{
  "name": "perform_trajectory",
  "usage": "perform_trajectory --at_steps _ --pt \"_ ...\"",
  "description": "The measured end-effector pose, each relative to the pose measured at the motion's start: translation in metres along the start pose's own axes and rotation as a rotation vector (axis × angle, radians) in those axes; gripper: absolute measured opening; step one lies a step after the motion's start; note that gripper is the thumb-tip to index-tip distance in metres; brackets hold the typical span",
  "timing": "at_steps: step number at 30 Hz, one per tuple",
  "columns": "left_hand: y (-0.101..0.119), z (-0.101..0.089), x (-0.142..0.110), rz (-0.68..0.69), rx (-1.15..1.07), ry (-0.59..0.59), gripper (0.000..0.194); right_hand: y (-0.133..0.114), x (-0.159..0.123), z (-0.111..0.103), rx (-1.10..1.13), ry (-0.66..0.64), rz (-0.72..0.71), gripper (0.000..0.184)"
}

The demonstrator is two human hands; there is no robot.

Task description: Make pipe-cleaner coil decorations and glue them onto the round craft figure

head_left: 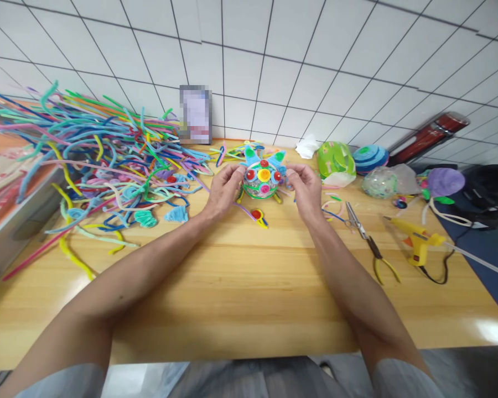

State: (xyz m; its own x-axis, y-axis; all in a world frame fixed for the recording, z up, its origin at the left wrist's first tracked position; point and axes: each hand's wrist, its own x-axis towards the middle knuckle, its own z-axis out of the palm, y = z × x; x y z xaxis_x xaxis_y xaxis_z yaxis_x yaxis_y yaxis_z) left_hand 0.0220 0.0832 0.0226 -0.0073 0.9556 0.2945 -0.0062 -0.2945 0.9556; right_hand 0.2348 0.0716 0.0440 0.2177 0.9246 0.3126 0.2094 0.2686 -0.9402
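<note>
My left hand [223,189] and my right hand [305,188] both grip a round craft ball [262,178] held just above the wooden table [240,276]. The ball is wrapped in coloured pipe cleaners, with red, yellow and pink coils on its front and blue pointed pieces on top. Fingers of each hand pinch its sides. A small red and yellow coil piece [259,216] lies on the table just below the ball.
A big heap of coloured pipe cleaners [103,149] covers the left of the table. To the right lie pliers with yellow handles [371,243], a yellow glue gun [417,241], a green ball [336,159], a clear ball [379,182] and a purple craft [445,181].
</note>
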Motion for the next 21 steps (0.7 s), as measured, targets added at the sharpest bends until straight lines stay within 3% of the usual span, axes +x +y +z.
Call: perform_trajectory --at_steps 5,11,17,21 --pt "0.0001 0.0007 -0.0009 0.006 -0.013 -0.018 0.036 -0.0067 -0.0006 -0.0055 -0.376 0.001 -0.323 0.015" --pt "0.0010 0.0004 -0.0018 -0.001 0.009 -0.041 0.039 -0.0084 0.0026 -0.0007 -0.536 -0.078 -0.440 0.014" --pt "-0.0012 -0.0008 -0.0019 0.017 -0.014 -0.050 0.035 -0.0106 0.0003 -0.0025 -0.717 -0.161 -0.637 0.026" --pt "-0.0016 -0.0009 -0.0029 0.012 -0.008 -0.059 0.033 -0.0083 -0.0009 -0.0041 -0.786 -0.155 -0.680 0.020"
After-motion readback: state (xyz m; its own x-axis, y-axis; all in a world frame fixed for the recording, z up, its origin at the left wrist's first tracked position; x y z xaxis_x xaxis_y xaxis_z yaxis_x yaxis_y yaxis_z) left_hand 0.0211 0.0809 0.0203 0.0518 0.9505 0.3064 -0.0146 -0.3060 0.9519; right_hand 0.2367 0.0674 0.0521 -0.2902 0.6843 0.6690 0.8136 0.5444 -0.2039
